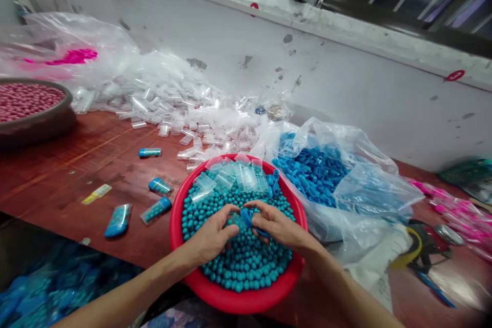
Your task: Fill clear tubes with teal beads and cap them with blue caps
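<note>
Both hands are over a red basin (238,305) full of teal beads (246,271). My left hand (216,233) has its fingers curled around a clear plastic case (235,219), partly hidden by the fingers. My right hand (271,223) pinches a blue cap (247,217) between thumb and fingers, close to the case. Another blue piece shows under the right fingers. Several clear empty cases (246,177) lie on the beads at the basin's back, with a few blue caps (273,183) to their right.
Filled cases (118,220) lie left of the basin on the red table (77,164). Behind is a heap of clear cases (184,107). A bag of blue caps (315,174) stands right, near tape (409,251) and pink pieces (457,210). A bowl of pink beads (26,100) sits far left.
</note>
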